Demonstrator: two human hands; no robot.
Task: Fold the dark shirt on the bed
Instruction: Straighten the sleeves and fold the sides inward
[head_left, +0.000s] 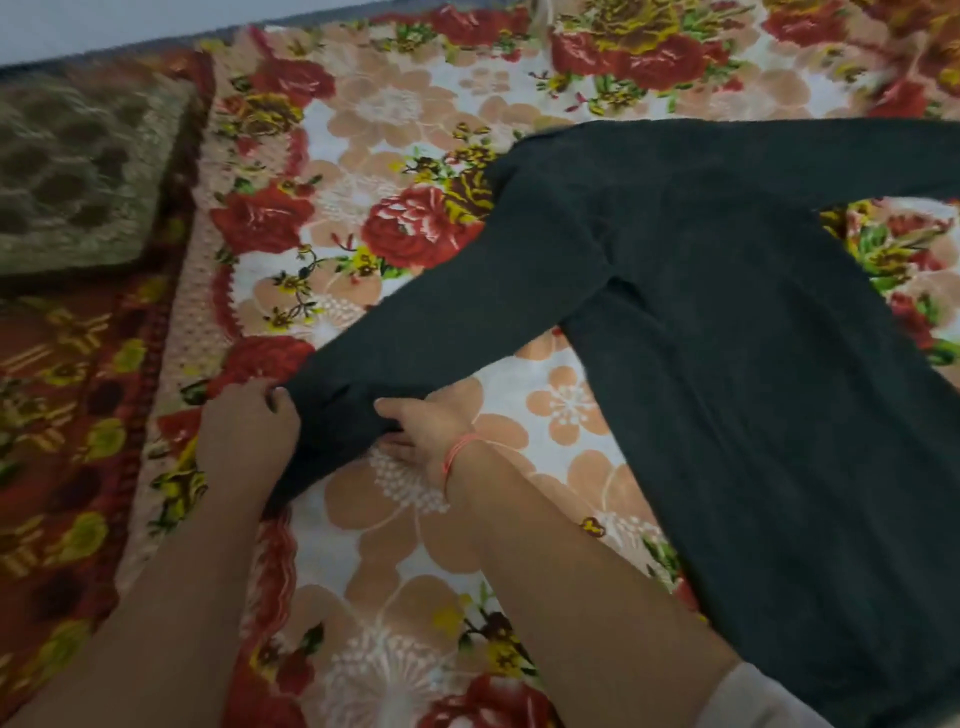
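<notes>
— Where is the dark shirt (727, 338)?

— It lies flat on the flowered bedspread (415, 545), to my right. Its body runs from the middle of the bed down toward the lower right corner of my view, where the edge cuts it off.

— And the sleeves?

— The far sleeve (779, 156) stretches away to the right, out past the edge of view. The near sleeve (467, 322) slants down and left toward me, and both my hands are on its end.

— How are you holding it?

— My left hand (249, 431) is curled round the very end of the sleeve, fingers wrapped over the fabric. My right hand (423, 439) grips the same sleeve just beside it, from the other side: the thumb (389, 410) lies on top of the cloth and the fingers go underneath, so the cloth is pinched between them. The end of the sleeve bunches between the two hands and hangs down a little below my left.

— Anything on your wrist?

— A thin red thread (457, 457) on the right one. A pale cuff (763, 696) shows further up that arm.

— What else is on the bed?

— An olive cushion (78, 171) with a honeycomb pattern at the upper left, well apart from the shirt. It rests on a red patterned cover (62, 441) that runs down the left side, beside the bedspread's edge.
</notes>
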